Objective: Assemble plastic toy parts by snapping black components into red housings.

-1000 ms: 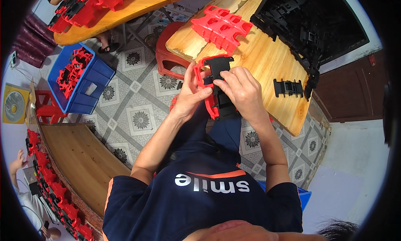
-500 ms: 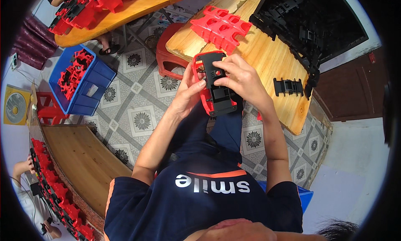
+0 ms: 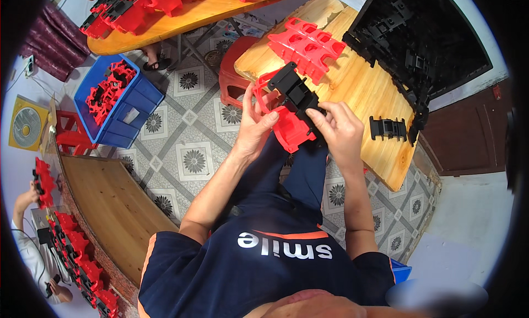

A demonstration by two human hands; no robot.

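Note:
In front of my body, my left hand point(image 3: 254, 126) is closed round one side of a red plastic frame point(image 3: 292, 129), its thumb pressed on the near edge. A black plastic insert point(image 3: 292, 87) lies tilted across the frame, its far end raised out of line with it. My right hand point(image 3: 340, 128) pinches the near right end of the insert between thumb and fingers. The fingertips behind the parts are partly hidden.
A wooden table point(image 3: 380, 155) ahead holds stacked red frames point(image 3: 308, 45), one black insert point(image 3: 388, 129) and a heap of black parts point(image 3: 405, 87). A red stool point(image 3: 234, 78) stands beside it. Left are a blue crate point(image 3: 124, 117) of red parts and a co-worker's hand point(image 3: 27, 197) with a red-and-black piece.
The black insert has shifted from lying lengthwise over the red frame to a slanted pose, exposing more of the frame. My right hand has moved from its top to its right end.

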